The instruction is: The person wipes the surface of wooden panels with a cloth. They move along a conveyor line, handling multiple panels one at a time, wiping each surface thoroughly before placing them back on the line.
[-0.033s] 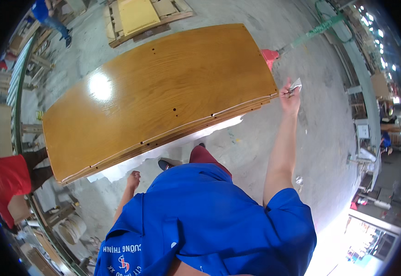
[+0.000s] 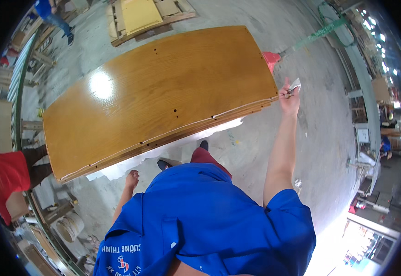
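A large varnished brown wooden panel (image 2: 159, 87) lies on top of a stack of similar boards, with several small dark holes in its face. A thin white line (image 2: 177, 128) runs along its near long edge. At the right end of that edge my right hand (image 2: 289, 102) is closed on a small white scrap of paper or cloth (image 2: 295, 84). Something small and dark also shows between its fingers, too small to name. My left hand (image 2: 132, 178) hangs below the near edge, apart from the boards. Its fingers are curled, and nothing shows in them.
White sheeting (image 2: 117, 169) sticks out under the stack. Beyond the far right corner stands a red piece (image 2: 271, 60) with a green bar. A pallet (image 2: 150, 20) lies behind. A person in red (image 2: 9, 177) stands at the left, near a bucket (image 2: 70, 227); another in blue is farther back.
The view has shifted slightly, and more of my shoe shows under the near edge. Both hands keep nearly the same place and grip.
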